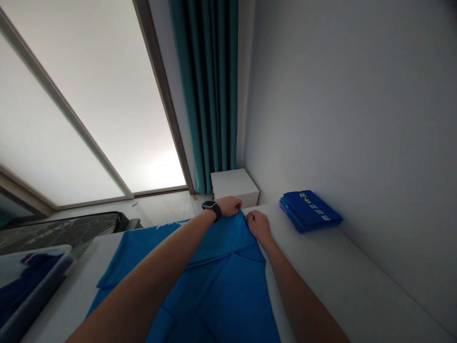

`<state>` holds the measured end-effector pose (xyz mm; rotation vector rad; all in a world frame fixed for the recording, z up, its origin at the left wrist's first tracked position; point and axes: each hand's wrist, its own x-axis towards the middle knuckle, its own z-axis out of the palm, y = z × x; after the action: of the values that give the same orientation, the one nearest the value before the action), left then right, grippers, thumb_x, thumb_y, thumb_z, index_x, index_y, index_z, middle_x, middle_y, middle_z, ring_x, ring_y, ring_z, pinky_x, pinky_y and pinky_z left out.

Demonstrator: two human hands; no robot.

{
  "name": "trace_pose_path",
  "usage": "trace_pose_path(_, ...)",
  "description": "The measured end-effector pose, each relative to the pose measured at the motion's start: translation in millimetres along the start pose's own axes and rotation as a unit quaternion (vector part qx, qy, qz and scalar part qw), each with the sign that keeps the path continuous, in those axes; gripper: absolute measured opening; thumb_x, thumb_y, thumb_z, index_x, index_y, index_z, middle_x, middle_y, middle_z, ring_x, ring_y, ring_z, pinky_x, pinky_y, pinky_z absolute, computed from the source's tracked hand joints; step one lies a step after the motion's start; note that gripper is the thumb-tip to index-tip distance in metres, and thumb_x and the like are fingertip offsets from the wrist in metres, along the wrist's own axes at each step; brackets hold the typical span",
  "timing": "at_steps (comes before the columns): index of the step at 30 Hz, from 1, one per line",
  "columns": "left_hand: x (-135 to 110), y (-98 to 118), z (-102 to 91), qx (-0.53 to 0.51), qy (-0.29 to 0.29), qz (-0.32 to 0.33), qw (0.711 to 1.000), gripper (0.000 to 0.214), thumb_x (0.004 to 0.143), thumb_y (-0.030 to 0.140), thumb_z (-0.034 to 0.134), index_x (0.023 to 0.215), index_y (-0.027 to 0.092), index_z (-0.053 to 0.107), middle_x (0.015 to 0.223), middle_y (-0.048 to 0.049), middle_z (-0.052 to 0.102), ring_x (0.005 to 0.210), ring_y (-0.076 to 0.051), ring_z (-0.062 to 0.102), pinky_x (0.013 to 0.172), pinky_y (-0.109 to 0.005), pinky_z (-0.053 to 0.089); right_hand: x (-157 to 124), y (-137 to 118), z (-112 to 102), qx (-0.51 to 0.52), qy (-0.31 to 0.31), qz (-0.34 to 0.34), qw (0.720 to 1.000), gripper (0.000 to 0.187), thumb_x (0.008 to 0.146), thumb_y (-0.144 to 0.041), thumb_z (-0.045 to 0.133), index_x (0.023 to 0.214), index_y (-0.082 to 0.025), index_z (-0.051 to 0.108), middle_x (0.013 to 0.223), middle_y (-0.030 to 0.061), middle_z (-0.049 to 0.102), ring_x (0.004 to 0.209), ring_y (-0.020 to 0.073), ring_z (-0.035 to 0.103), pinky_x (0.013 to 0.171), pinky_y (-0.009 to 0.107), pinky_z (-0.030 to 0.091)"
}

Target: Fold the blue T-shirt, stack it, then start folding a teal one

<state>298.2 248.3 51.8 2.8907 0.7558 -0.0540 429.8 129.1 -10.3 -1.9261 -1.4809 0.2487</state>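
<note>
A bright blue shirt (232, 286) lies partly folded on the white table, its far part turned over in a wide band. White lettering shows along its far edge. My left hand (229, 206), with a black watch on the wrist, is closed on the shirt's far right corner. Just to the right of it, my right hand (258, 225) has its fingers curled and pinches the shirt's right edge near that same corner. My left forearm crosses over the shirt and hides part of it.
To the right, a stack of folded dark blue clothes (310, 212) sits on the white table (303, 267) by the wall. A plastic bin (53, 290) with dark blue cloth stands at left. Beyond the table are a white box (233, 183) and a teal curtain (210, 95).
</note>
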Motion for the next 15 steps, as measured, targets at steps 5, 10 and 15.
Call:
trace_pose_path(5, -6.6, 1.3, 1.4, -0.037, 0.03, 0.005, 0.999, 0.022, 0.079, 0.019, 0.055, 0.097, 0.018, 0.068, 0.093, -0.0061, 0.072, 0.087, -0.021, 0.065, 0.077, -0.028, 0.048, 2.6, 5.9, -2.4, 0.039, 0.024, 0.022, 0.999, 0.037, 0.082, -0.013, 0.033, 0.088, -0.019, 0.068, 0.085, 0.005, 0.072, 0.079, 0.018, 0.064, 0.072, 0.025, 0.045)
trace_pose_path(10, -10.3, 3.1, 2.3, -0.07, 0.063, 0.005, 0.996, 0.022, 0.08, 0.018, 0.052, 0.098, 0.018, 0.065, 0.091, -0.005, 0.071, 0.083, -0.019, 0.065, 0.076, -0.027, 0.048, 3.3, 4.3, 0.3, 0.046, -0.008, -0.002, 0.999, 0.024, 0.086, -0.022, 0.045, 0.086, -0.022, 0.069, 0.084, 0.0012, 0.073, 0.075, 0.0165, 0.065, 0.067, 0.024, 0.044)
trace_pose_path(15, -8.5, 7.8, 8.9, -0.096, 0.084, -0.008, 0.992, 0.023, 0.079, 0.013, 0.05, 0.098, 0.019, 0.064, 0.092, -0.004, 0.07, 0.085, -0.019, 0.065, 0.077, -0.027, 0.048, 3.1, 2.9, 1.9, 0.015, -0.024, -0.01, 1.0, 0.022, 0.089, -0.03, 0.052, 0.079, -0.021, 0.069, 0.08, 0.003, 0.073, 0.072, 0.0169, 0.064, 0.064, 0.024, 0.04)
